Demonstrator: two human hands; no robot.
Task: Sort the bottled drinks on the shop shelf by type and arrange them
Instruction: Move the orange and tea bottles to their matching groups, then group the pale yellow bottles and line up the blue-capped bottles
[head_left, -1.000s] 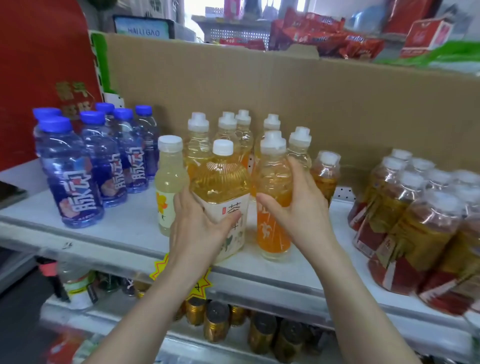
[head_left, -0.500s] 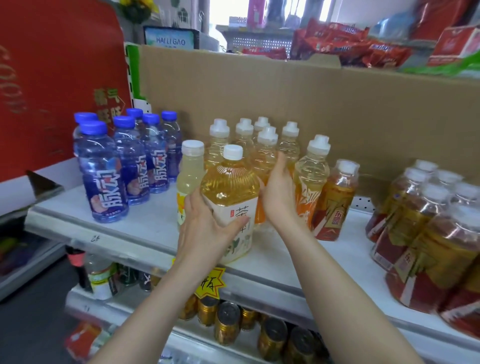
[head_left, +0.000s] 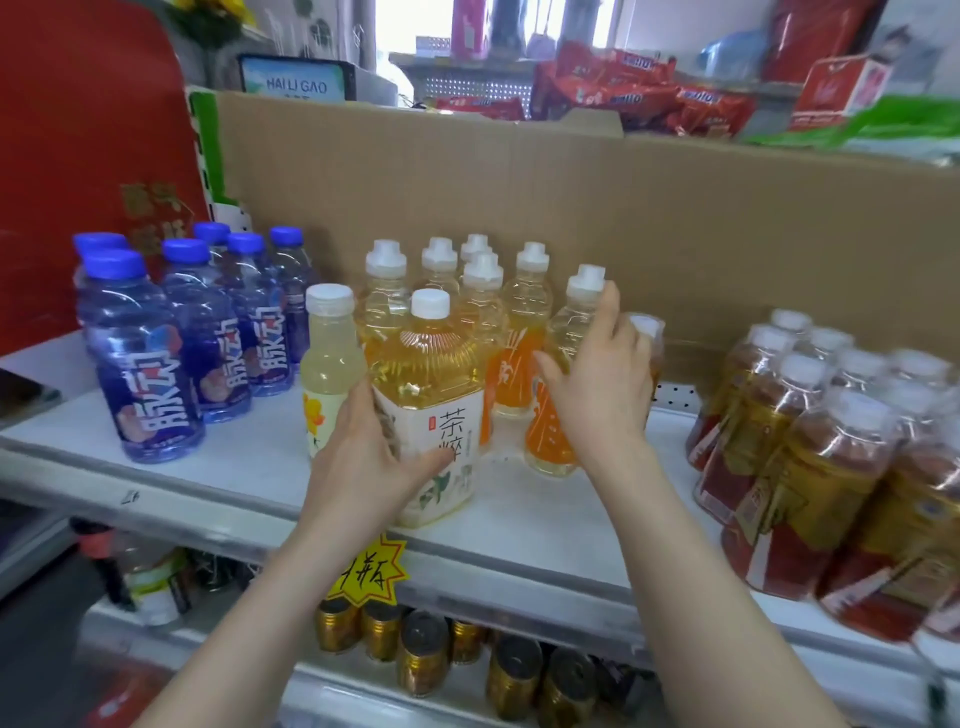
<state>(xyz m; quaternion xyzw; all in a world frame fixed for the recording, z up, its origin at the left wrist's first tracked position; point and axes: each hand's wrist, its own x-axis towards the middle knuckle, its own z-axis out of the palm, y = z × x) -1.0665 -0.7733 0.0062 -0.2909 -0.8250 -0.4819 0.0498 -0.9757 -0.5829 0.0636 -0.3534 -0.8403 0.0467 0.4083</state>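
Mid-sort on a white metal shop shelf (head_left: 249, 467). Gripped by the left hand (head_left: 363, 457) near the front edge, about midway along: a squat, square clear plastic bottle of golden tea (head_left: 426, 384), white screw cap, cream label with dark characters and a plant sketch. Upright or nearly so, base on the shelf. Thumb curled across the label's face, fingers wrapped round the left side. Just to the right, laid against a slim clear plastic bottle with an orange label and white sports cap (head_left: 553, 441): the right hand (head_left: 597, 400), fingers spread and fairly straight, forefinger up by the cap, thumb out to the left, not closed round anything.

Behind, towards the back edge, more orange-labelled bottles (head_left: 524, 322) in a cluster. Probably best done so: hold the tea bottle low to prevent tipping, nudge the orange-labelled stray back to its own kind, then slide rather than lift the tea bottle to a separate spot. Worth minding a pale lemon drink bottle with a white cap (head_left: 330, 364) just beside on the left, easily knocked. Further left, blue-capped bottles of blue drink (head_left: 140, 364); at the right end, red-and-gold-labelled bottles of brown tea (head_left: 831, 467).
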